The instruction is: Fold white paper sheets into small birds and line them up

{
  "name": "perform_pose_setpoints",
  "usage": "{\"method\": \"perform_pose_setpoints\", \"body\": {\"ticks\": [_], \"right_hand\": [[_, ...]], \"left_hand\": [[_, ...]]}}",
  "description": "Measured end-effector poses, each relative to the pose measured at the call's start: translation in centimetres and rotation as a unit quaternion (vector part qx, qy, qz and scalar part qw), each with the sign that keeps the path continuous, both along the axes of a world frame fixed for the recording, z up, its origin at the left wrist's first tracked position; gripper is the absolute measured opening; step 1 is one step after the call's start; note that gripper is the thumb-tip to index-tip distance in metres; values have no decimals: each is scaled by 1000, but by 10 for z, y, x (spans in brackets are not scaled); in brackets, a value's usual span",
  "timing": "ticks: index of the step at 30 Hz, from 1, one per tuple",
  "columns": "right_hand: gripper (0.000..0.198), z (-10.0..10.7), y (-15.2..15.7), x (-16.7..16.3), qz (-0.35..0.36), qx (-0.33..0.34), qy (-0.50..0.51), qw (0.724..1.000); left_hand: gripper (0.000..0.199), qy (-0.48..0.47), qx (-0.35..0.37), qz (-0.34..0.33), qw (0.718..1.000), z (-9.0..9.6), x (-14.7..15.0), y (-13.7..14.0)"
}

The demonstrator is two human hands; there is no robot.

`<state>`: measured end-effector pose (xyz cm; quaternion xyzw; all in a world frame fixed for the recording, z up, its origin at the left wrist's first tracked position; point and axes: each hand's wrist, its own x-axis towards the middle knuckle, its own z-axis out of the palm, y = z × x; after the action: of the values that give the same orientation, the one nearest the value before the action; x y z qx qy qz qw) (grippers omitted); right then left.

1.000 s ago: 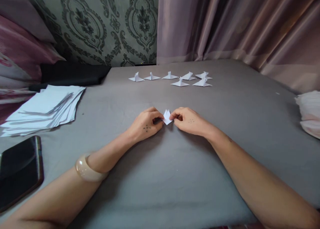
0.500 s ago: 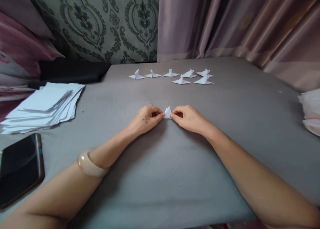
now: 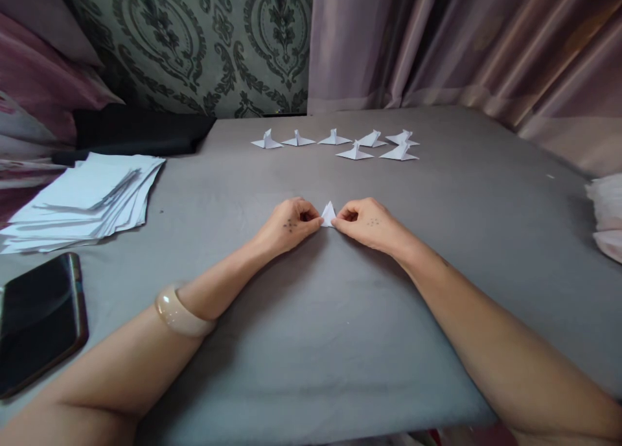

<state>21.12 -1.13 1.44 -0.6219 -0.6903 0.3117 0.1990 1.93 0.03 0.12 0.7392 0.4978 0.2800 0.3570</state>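
A small folded piece of white paper (image 3: 329,215), pointed at the top, is held between my two hands over the middle of the table. My left hand (image 3: 293,224) pinches its left lower corner between thumb and fingers. On the other side my right hand (image 3: 368,222) pinches the right lower corner the same way. Farther back, several white folded paper birds (image 3: 334,138) stand in a row, with two of them, such as this paper bird (image 3: 354,152), a little nearer.
Loose white paper sheets (image 3: 82,199) lie piled at the left, with a dark phone (image 3: 43,323) in front of them. Black cloth (image 3: 140,131) lies behind the pile. A whitish bundle (image 3: 605,216) sits at the right edge of the grey-covered table (image 3: 311,342).
The two tips of the folded paper, a little apart before, now look like a single point. Both hands keep their pinch; the whole view has shifted slightly.
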Motion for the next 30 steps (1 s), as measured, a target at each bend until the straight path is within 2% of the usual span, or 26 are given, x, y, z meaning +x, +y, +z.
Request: {"method": "perform_pose_setpoints", "body": {"ticks": [7, 12, 20, 24, 30], "right_hand": [[17, 1, 0, -1, -11, -26, 21, 999], [17, -1, 2, -2, -17, -37, 20, 999], [28, 1, 7, 4, -12, -71, 39, 997], [25, -1, 7, 4, -17, -45, 27, 998], [23, -3, 5, -1, -5, 0, -17, 1000]], "left_hand": [[18, 17, 20, -5, 1000, 0, 2, 1], [17, 70, 34, -15, 997, -3, 2, 3], [13, 75, 62, -28, 995, -6, 1, 4], [13, 104, 62, -26, 992, -5, 1, 3], [11, 97, 58, -20, 993, -3, 2, 1]]}}
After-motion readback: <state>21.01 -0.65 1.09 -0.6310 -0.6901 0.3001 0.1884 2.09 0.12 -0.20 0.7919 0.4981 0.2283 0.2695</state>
